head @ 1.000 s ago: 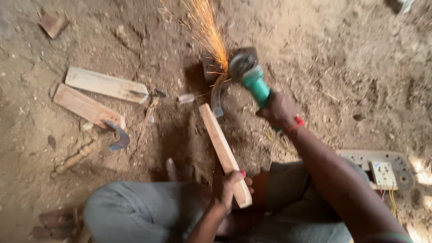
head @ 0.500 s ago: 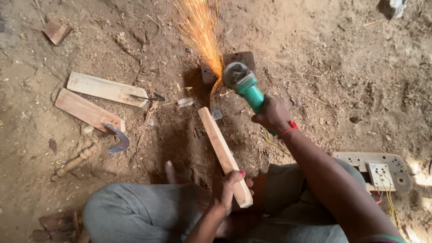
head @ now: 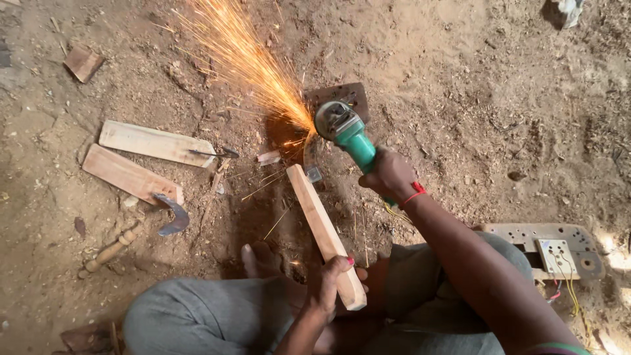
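Note:
My right hand (head: 391, 174) grips the green body of an angle grinder (head: 345, 128), its disc pressed to a curved metal blade (head: 309, 154) fixed at the far end of a long wooden handle (head: 322, 230). Orange sparks (head: 253, 62) fly up and to the left from the contact point. My left hand (head: 332, 283) is closed around the near end of that wooden handle, close to my lap. I sit on the dirt ground with grey-trousered legs (head: 197, 319) folded and a bare foot (head: 259, 260) beside the handle.
Two flat wooden boards (head: 154, 141) (head: 128, 174) lie left, one carrying a curved blade (head: 172, 217). A turned wooden handle (head: 108, 253) lies lower left, a wood block (head: 83, 62) upper left. A wooden socket board with wires (head: 552, 253) sits at right. A metal plate (head: 342, 95) lies behind the grinder.
The view has shifted slightly, so the grinder and blade sit a little lower in the frame. The spark spray has grown wider and leans further left. Both hands keep their holds.

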